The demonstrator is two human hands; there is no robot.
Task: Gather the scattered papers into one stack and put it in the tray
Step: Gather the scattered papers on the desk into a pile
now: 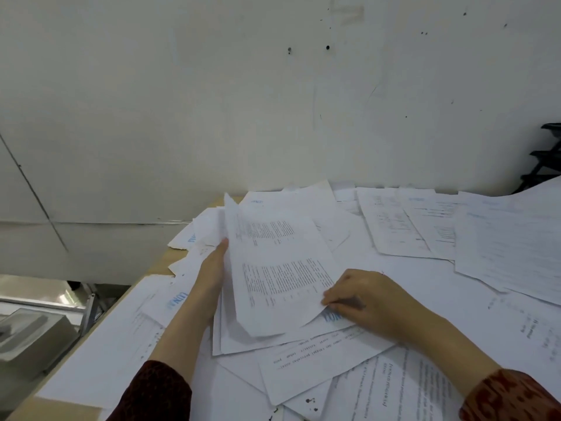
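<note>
Printed white papers [409, 268] lie scattered and overlapping across the whole table. In the middle, a small bundle of sheets [279, 268] is lifted and tilted. My left hand [212, 268] lies flat against the bundle's left edge, its fingers straight and partly hidden behind the sheets. My right hand [361, 296] pinches the bundle's lower right corner with curled fingers. A black tiered tray [543, 159] stands at the far right against the wall, mostly cut off by the frame edge.
A white wall [273, 86] rises right behind the table. The wooden table edge [170, 259] shows at the left, with a drop beyond it. A grey box-like object [33, 338] sits lower left, below the table.
</note>
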